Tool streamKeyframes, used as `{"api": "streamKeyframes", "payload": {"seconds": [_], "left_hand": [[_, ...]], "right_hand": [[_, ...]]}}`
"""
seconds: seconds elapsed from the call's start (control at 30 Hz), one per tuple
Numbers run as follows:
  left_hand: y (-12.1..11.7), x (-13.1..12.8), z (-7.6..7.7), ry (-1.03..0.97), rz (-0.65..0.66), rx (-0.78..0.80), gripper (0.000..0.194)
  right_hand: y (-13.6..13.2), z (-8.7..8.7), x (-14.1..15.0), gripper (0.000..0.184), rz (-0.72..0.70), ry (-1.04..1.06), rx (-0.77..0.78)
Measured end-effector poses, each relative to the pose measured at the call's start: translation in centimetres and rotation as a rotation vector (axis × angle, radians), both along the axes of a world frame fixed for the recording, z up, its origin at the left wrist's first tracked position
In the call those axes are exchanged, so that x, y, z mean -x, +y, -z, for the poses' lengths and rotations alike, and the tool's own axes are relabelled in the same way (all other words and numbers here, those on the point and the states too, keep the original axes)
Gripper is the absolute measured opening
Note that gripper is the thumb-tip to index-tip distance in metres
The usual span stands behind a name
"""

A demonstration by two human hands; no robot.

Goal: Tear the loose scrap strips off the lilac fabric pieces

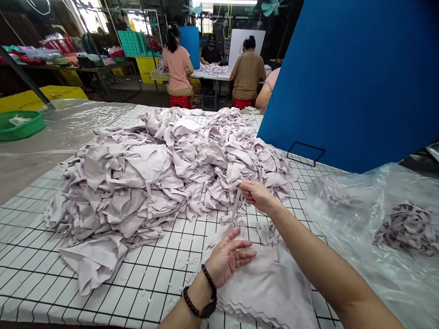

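A pale lilac strappy garment [267, 287] lies in front of me on the table. It looks like a camisole or bra top, and its scalloped edge faces me. My right hand [258, 196] pinches a thin strap [236, 207], drawn up and away from the garment's top. Over the garment's upper left part, my left hand [229, 257] is open, its fingers spread and the thumb near the strap's lower end. A dark beaded bracelet [211, 299] circles the left wrist. Just beyond my hands rises a large heap of the same pale fabric pieces [136, 166].
A clear plastic bag [346, 225] at the right holds a bundle of straps [409, 228]. Behind it stand a blue board [356, 72] and a black wire stand [305, 152]. A green basin [11, 127] sits far left. Several people [177, 66] sit beyond.
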State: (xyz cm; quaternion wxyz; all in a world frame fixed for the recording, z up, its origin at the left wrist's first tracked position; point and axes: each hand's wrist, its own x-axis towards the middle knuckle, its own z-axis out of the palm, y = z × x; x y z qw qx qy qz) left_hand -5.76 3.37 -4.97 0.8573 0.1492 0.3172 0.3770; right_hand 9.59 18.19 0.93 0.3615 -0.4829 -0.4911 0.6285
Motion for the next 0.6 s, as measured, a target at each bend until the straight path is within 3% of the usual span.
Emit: {"api": "streamKeyframes", "payload": {"seconds": [0.13,0.23,0.37,0.47,0.6], "left_hand": [[0.0,0.1,0.0,0.012,0.006,0.011,0.058],[0.0,0.1,-0.1,0.015,0.006,0.016,0.057],[0.0,0.4,-1.3,-0.07,-0.046,-0.007,0.055],[0.1,0.9,-2.5,-0.121,-0.094,-0.056,0.059],[0.4,1.1,-2.8,0.066,-0.055,-0.152,0.045]], "right_hand": [[0.7,-2.6,0.0,0.041,0.069,-0.12,-0.104],[-0.1,-3.8,0.1,0.039,0.059,-0.284,-0.288],[-3.3,-3.9,0.1,0.028,-0.217,-0.66,-0.672],[-6.1,-3.2,-0.1,0.029,-0.452,-1.008,-0.929],[-8.2,-2.1,-0.8,0.033,-0.565,-1.192,-1.098]]}}
